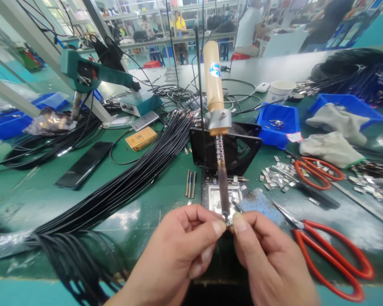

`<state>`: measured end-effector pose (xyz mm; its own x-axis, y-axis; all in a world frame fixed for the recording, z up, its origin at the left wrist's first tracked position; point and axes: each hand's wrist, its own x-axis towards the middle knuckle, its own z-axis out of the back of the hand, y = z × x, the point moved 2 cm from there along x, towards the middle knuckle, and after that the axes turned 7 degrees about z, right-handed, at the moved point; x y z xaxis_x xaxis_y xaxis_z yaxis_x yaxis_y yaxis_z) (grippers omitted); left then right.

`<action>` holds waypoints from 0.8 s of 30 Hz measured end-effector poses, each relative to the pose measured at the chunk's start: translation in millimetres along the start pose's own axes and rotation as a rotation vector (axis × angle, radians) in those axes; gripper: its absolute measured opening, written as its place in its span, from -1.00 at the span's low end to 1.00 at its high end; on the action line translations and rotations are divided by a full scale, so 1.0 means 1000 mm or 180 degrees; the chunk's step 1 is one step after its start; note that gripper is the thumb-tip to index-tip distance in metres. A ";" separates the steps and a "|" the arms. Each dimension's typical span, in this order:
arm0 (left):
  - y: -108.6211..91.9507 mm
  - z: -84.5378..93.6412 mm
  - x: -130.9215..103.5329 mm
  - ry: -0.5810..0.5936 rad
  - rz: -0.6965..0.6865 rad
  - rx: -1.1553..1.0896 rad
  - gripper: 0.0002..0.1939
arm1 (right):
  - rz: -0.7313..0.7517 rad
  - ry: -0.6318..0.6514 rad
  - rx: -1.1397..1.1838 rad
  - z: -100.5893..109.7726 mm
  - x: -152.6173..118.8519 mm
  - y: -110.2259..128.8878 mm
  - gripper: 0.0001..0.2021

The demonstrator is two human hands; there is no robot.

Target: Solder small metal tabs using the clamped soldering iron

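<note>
The left hand [181, 238] and right hand [268, 255] nearly meet, both pinching a tiny metallic part [229, 222], its details too small to tell. It lies between their thumb tips, just by the soldering iron's lower end, the soldering iron [219, 128] standing beyond.

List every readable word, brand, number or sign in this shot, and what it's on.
None legible.
Blue-and-white sticker on the tan handle: too blurred to read.
Blue print on the white cup: too small and blurred.
Dark markings on the yellow box: too blurred.
</note>
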<state>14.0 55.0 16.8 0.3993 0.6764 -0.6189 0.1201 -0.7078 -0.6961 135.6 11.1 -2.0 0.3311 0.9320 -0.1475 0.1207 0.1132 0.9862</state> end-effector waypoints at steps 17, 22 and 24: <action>0.001 0.005 0.000 -0.0073 0.0038 0.0091 -0.71 | 0.0111 0.0073 0.0165 -0.002 0.002 0.003 -0.57; 0.001 0.003 -0.002 -0.0047 -0.0017 0.0104 -0.72 | 0.0073 0.0070 0.0167 -0.001 0.002 0.002 -0.56; 0.000 0.002 -0.002 -0.0070 -0.0021 0.0112 -0.72 | 0.0075 0.0049 0.0180 -0.001 0.002 0.002 -0.56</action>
<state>11.4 53.8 16.9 0.3784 0.6857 -0.6218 0.0904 -0.6959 -0.7124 135.2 13.1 -0.2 0.3202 0.9394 -0.1228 0.1659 0.0720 0.9835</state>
